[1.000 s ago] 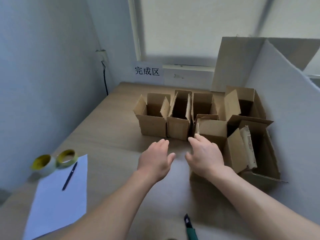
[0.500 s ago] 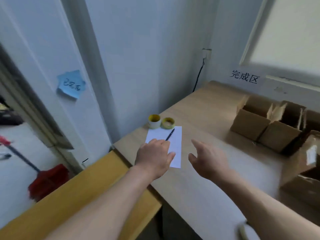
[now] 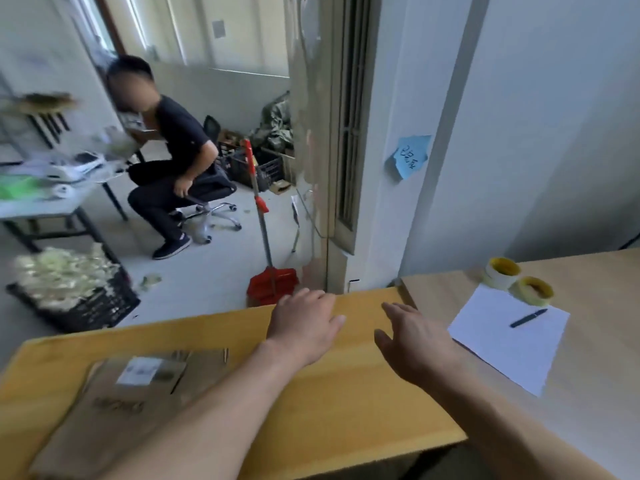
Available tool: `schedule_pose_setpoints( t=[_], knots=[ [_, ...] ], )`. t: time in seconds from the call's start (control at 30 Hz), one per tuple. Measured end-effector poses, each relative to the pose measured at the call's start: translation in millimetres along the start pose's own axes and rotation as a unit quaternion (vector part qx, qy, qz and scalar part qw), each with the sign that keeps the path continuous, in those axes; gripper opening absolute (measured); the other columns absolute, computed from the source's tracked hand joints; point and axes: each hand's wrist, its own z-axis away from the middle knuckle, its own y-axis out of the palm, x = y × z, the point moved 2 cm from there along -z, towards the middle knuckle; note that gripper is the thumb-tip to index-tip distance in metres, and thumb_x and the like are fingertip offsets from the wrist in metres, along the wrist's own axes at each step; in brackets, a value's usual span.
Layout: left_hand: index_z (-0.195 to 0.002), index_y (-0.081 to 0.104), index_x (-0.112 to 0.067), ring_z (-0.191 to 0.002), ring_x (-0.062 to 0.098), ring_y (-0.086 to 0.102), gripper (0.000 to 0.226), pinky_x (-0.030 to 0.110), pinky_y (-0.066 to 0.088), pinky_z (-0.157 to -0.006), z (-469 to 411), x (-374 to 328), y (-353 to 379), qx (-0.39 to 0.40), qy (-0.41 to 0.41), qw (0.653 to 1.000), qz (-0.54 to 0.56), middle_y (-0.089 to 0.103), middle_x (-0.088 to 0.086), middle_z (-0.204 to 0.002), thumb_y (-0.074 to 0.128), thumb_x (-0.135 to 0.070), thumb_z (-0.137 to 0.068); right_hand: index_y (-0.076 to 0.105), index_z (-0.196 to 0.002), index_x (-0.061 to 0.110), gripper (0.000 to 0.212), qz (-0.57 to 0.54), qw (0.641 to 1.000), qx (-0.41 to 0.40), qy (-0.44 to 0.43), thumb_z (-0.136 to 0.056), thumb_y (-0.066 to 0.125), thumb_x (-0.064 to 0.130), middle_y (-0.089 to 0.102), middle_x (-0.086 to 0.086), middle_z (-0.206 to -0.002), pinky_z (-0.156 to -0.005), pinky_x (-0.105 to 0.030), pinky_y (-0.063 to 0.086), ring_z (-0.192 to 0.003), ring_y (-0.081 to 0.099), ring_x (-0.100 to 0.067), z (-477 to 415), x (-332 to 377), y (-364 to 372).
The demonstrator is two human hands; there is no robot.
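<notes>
**Yellow wood under two open hands**

Yellow, smooth-grained wood is what your hands hover over: a long tabletop (image 3: 346, 410) running from near left to the middle of the scene. Your left hand (image 3: 304, 327) is palm down near the far edge of this top, fingers relaxed and lightly spread, grasping nothing. Your right hand (image 3: 412, 344) is just to its right, also released, with the thumb out to the left and the fingers pointing away from you.

The flattened cardboard carton (image 3: 114, 403) lies flat on the near left part of the yellow top, well apart from both hands. It is dull brown and matte, with a white label on its far part and dark print too blurred to read. Your left forearm crosses over its near right corner.

Right of the yellow top stands a paler wood table (image 3: 606, 306). On it lie a white sheet of paper (image 3: 509, 337) with a dark pen (image 3: 528, 318) across it, and beyond the sheet two yellow-cored tape rolls (image 3: 502, 270).

A blue sticky note (image 3: 410, 155) clings to the pale wall. Past the far edge a red plastic dustpan (image 3: 273, 284) stands on the floor, and a black crate (image 3: 72, 296) of pale scraps sits far left. A person in dark clothes (image 3: 173, 150) sits on a wheeled office chair.
</notes>
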Motion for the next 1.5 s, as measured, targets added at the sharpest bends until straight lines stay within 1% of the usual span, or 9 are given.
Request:
schedule_pose_setpoints(
  t=[0.1,0.23,0.43,0.67,0.8,1.0,1.13,1.27,1.5],
  knots=[
    [-0.134,0.052,-0.022,-0.125,0.020,0.049,0.045,0.040,0.044,-0.099,32.8,29.2,-5.8,-0.008,-0.058,0.998,-0.004,0.056,-0.004,-0.136,0.040,-0.049,-0.100,0.041,-0.146,0.023,0.053,-0.006,0.998,0.012,-0.060,-0.099,0.047,0.046,0.051,0.005,-0.145,-0.083,-0.031,0.052,-0.112,0.061,-0.018,-3.2,33.9,8.7],
    [-0.136,0.052,-0.021,-0.127,0.021,0.050,0.047,0.039,0.045,-0.100,84.9,64.5,-6.7,-0.006,-0.149,0.989,-0.004,0.054,-0.002,-0.139,0.039,-0.049,-0.101,0.051,-0.132,0.023,0.042,0.002,0.992,0.046,-0.118,-0.098,0.047,0.046,0.056,0.004,-0.136,-0.081,-0.036,0.056,-0.109,0.062,-0.022,0.4,77.7,28.8],
    [-0.138,0.050,-0.021,-0.131,0.020,0.047,0.049,0.040,0.045,-0.103,170.7,120.8,10.2,0.009,-0.260,0.965,0.015,0.051,-0.002,-0.144,0.038,-0.050,-0.101,0.051,-0.133,0.021,0.042,0.000,0.973,0.114,-0.199,-0.097,0.047,0.044,0.056,0.003,-0.137,-0.085,-0.037,0.055,-0.113,0.060,-0.024,16.8,144.3,62.0],
    [-0.137,0.049,-0.023,-0.117,0.018,0.055,0.049,0.035,0.049,-0.087,231.7,192.8,26.4,0.034,-0.335,0.941,0.017,0.056,-0.008,-0.134,0.040,-0.053,-0.099,0.044,-0.143,0.026,0.050,-0.014,0.959,0.162,-0.234,-0.097,0.049,0.043,0.052,0.005,-0.142,-0.085,-0.034,0.055,-0.115,0.059,-0.022,21.6,208.9,99.5],
    [-0.141,0.047,-0.025,-0.128,0.014,0.049,0.052,0.035,0.048,-0.097,248.3,244.9,42.7,0.041,-0.346,0.936,0.047,0.051,-0.010,-0.142,0.048,-0.053,-0.096,0.039,-0.143,0.029,0.058,-0.003,0.955,0.211,-0.209,-0.091,0.053,0.051,0.045,0.002,-0.147,-0.085,-0.036,0.056,-0.118,0.057,-0.023,19.4,240.8,138.2],
    [-0.144,0.041,-0.027,-0.136,0.017,0.038,0.064,0.036,0.042,-0.105,251.5,321.6,62.5,0.101,-0.290,0.948,0.084,0.038,-0.009,-0.150,0.063,-0.051,-0.089,0.012,-0.153,0.036,0.094,0.035,0.944,0.296,-0.142,-0.080,0.063,0.067,0.001,-0.004,-0.166,-0.098,-0.039,0.050,-0.145,0.029,-0.030,23.3,282.1,200.5],
    [-0.153,0.021,-0.032,-0.151,0.028,0.004,0.092,0.052,0.021,-0.119,248.5,363.4,89.5,0.210,-0.266,0.935,0.107,0.000,-0.006,-0.165,0.074,-0.050,-0.080,-0.003,-0.149,0.047,0.115,0.048,0.939,0.328,-0.089,-0.064,0.069,0.074,-0.014,-0.002,-0.165,-0.101,-0.045,0.048,-0.146,0.019,-0.037,35.4,296.9,234.4],
    [-0.155,0.006,-0.039,-0.149,0.036,-0.016,0.114,0.062,0.013,-0.118,251.3,388.6,120.1,0.282,-0.246,0.922,0.104,-0.030,-0.008,-0.159,0.084,-0.041,-0.072,-0.008,-0.146,0.053,0.126,0.057,0.937,0.342,-0.042,-0.052,0.072,0.074,-0.022,0.000,-0.161,-0.097,-0.049,0.047,-0.138,0.025,-0.036,53.5,301.3,255.1],
    [-0.154,0.007,-0.039,-0.150,0.035,-0.013,0.112,0.060,0.025,-0.115,257.7,403.7,140.9,0.274,-0.227,0.927,0.117,-0.030,-0.011,-0.158,0.084,-0.034,-0.074,-0.012,-0.148,0.050,0.129,0.043,0.942,0.333,-0.008,-0.059,0.081,0.059,-0.033,-0.003,-0.156,-0.093,-0.044,0.053,-0.124,0.043,-0.037,69.0,301.9,267.7]
  ],
)
